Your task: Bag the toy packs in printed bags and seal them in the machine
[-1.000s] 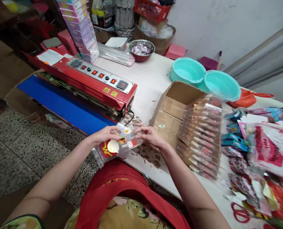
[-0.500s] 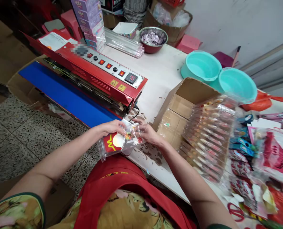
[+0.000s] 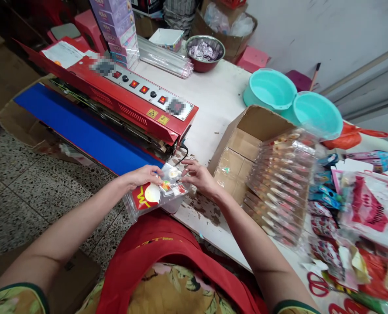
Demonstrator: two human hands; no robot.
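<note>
A clear plastic packet (image 3: 152, 193) with a red and yellow printed card and small colourful pieces inside lies tilted at the table's front edge, by the end of the machine. My left hand (image 3: 144, 176) pinches its upper edge between thumb and fingers. Beside the packet's right end, my right hand (image 3: 200, 178) has its fingers apart; whether a fingertip touches the film I cannot tell. The red sealing machine (image 3: 131, 102), with lit switches, stands just beyond, its blue conveyor belt (image 3: 82, 128) running along the near side.
To the right, a cardboard box (image 3: 224, 141) holds a row of filled clear packets (image 3: 279, 187). Behind it stand two turquoise basins (image 3: 272, 89). A metal bowl (image 3: 205, 52) of small sachets sits at the back. Red scissors (image 3: 318, 283) and mixed packages lie at the far right.
My right hand's fingers have come off the packet's right part and spread, uncovering its pieces. My left hand still holds the packet. The whole view has shifted slightly.
</note>
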